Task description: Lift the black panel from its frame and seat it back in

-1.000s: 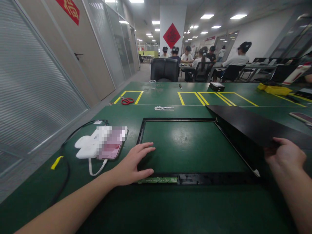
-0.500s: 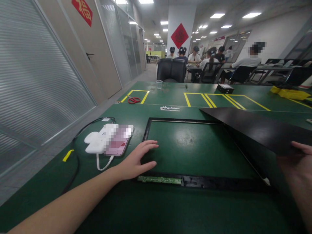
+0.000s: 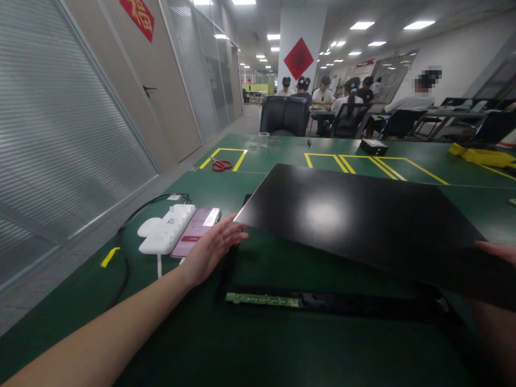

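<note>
Black and glossy, a rectangular panel [image 3: 363,215] tilts above a black rectangular frame [image 3: 342,305]; my right hand [image 3: 497,251] grips the panel's right end; my left hand [image 3: 213,244], open beside its corner, should steady it.

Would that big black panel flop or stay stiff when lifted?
The black panel looks fairly stiff: it spans from the right hand toward the left hand without obvious sagging. Its shine suggests a smooth, perhaps slippery surface. Being thin and broad, it may be fragile if bent.

Red scissors [image 3: 221,165], clear cup [image 3: 263,141], black box [image 3: 374,147].
</note>
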Available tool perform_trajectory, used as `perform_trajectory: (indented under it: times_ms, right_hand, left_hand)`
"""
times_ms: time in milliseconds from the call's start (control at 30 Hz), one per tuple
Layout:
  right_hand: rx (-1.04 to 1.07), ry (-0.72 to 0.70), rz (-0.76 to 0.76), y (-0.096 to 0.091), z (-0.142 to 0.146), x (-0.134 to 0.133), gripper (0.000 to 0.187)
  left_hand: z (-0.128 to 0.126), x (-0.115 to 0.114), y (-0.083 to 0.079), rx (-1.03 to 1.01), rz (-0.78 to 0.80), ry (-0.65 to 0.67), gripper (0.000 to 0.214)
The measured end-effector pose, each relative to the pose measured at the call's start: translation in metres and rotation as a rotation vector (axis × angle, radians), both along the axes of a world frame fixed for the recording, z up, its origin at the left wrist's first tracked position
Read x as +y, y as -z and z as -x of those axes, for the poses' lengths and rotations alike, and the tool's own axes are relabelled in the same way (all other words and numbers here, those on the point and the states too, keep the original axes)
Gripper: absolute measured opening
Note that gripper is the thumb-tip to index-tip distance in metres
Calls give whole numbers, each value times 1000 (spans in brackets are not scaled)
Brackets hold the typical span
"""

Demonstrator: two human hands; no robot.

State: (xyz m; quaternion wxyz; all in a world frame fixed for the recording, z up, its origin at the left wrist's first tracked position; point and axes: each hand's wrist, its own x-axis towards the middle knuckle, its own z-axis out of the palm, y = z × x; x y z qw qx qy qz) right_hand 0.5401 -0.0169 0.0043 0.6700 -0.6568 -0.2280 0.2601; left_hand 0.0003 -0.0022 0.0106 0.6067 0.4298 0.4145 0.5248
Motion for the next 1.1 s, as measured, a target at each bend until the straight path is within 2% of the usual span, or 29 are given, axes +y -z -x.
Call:
perform_trajectory:
  times_ms: [100,133,200,267,367,433,533,633,733,833,967,1100]
  right_hand:
    - [-59,62,62,-13,21,-5,29]
    - [-89,11,49,-18,27,-6,29]
    - [-7,-120,110,-26,36,-5,27]
    - [147,-314,217,-32,40,-3,25]
    - [297,-537,339,-37,46,0,35]
    - [315,-570,327,-40,53,2,39]
    - [302,-516,271,-44,64,5,42]
    - [302,-453,222,-46,68,8,48]
    - [259,-402,140,-41,63,10,51]
    - [203,-454,101,-32,59,11,50]
    - [153,-511,140,-21,60,13,45]
    - [103,-454,189,-22,61,15,36]
  left_hand:
    - [-1,-4,-13,-63,55,111,59]
    - [-1,-6,-17,-74,57,142,60]
    - [-1,-11,-26,-77,71,168,70]
    - [1,-16,-35,-67,80,113,67]
    - [3,-22,-49,-35,77,-28,59]
    - [4,-26,-58,-13,62,-103,57]
    - [1,-31,-65,8,27,-151,55]
    - [0,-31,-63,-3,-9,-178,55]
    - [3,-25,-51,-41,-15,-227,55]
    - [6,-19,-39,-57,7,-259,63]
    - [3,-19,-33,-30,38,-293,64]
    - [-7,-24,-33,-4,107,-251,65]
